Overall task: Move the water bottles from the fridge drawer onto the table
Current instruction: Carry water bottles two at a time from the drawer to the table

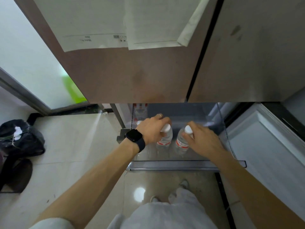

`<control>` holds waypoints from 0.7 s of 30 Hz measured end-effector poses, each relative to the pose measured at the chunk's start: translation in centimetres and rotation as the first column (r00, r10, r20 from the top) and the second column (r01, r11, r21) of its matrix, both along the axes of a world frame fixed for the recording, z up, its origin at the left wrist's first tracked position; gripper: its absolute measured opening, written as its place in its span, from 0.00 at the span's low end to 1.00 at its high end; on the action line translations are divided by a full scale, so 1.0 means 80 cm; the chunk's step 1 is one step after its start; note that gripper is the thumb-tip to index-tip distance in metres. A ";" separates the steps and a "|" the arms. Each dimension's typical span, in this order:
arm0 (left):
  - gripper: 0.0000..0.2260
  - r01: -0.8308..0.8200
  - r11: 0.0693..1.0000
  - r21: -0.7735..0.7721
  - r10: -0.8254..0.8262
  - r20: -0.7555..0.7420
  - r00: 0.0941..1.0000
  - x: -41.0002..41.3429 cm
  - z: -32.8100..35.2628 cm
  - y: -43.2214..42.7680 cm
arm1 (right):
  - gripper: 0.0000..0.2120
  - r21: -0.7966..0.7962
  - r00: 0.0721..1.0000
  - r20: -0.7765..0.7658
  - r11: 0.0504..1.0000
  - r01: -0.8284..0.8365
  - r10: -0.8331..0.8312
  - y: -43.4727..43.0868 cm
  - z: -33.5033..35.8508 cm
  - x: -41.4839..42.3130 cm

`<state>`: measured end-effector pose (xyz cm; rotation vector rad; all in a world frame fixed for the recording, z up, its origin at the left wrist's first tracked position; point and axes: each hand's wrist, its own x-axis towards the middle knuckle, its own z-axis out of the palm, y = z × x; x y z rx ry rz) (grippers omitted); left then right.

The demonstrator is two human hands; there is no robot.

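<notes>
The fridge drawer [181,164] is pulled out below the fridge doors, its walls clear plastic. Two clear water bottles with white caps and red labels stand upright in it. My left hand [152,129], with a black watch on the wrist, grips the neck of the left bottle [165,138]. My right hand [203,138] curls around the neck of the right bottle [181,142]. A third bottle [140,113] stands at the drawer's back left, partly hidden by my left hand.
The closed upper fridge doors [132,71] with taped paper sheets hang right above the drawer. An open lower door panel [264,146] is at the right. A black bag [21,138] lies on the tiled floor at the left. My feet stand before the drawer.
</notes>
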<state>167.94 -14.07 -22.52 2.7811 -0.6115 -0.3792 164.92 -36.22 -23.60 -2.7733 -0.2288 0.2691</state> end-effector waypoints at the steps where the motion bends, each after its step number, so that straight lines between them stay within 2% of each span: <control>1: 0.18 -0.029 0.998 -0.055 0.028 -0.019 0.999 0.000 -0.004 0.001 | 0.10 0.028 1.000 0.001 0.999 0.023 -0.023 -0.002 -0.003 0.000; 3: 0.19 -0.106 0.979 -0.174 0.094 -0.079 0.992 -0.001 -0.014 0.001 | 0.11 0.150 0.995 -0.028 0.983 0.102 -0.099 -0.006 -0.012 -0.001; 5: 0.25 -0.184 0.956 -0.230 0.148 -0.168 0.975 -0.001 -0.028 0.002 | 0.14 0.321 0.976 -0.096 0.922 0.216 -0.195 -0.008 -0.025 -0.005; 7: 0.30 -0.276 0.924 -0.266 0.197 -0.289 0.937 -0.003 -0.044 0.002 | 0.16 0.500 0.937 -0.220 0.794 0.346 -0.269 -0.005 -0.036 -0.008; 9: 0.33 -0.386 0.852 -0.353 0.230 -0.409 0.883 -0.005 -0.058 -0.001 | 0.15 0.593 0.896 -0.347 0.675 0.438 -0.277 0.004 -0.038 -0.012; 11: 0.35 -0.430 0.808 -0.402 0.245 -0.434 0.867 -0.010 -0.069 -0.009 | 0.18 0.617 0.870 -0.401 0.619 0.487 -0.286 0.015 -0.044 -0.015; 14: 0.35 -0.465 0.753 -0.465 0.299 -0.388 0.872 -0.021 -0.078 -0.023 | 0.26 0.637 0.853 -0.371 0.568 0.522 -0.368 0.030 -0.057 -0.019; 16: 0.32 -0.479 0.743 -0.467 0.340 -0.352 0.872 -0.026 -0.078 -0.029 | 0.29 0.612 0.849 -0.338 0.591 0.526 -0.406 0.034 -0.064 -0.021; 21: 0.27 -0.450 0.790 -0.417 0.346 -0.304 0.888 -0.028 -0.075 -0.026 | 0.28 0.571 0.849 -0.295 0.632 0.524 -0.438 0.037 -0.070 -0.018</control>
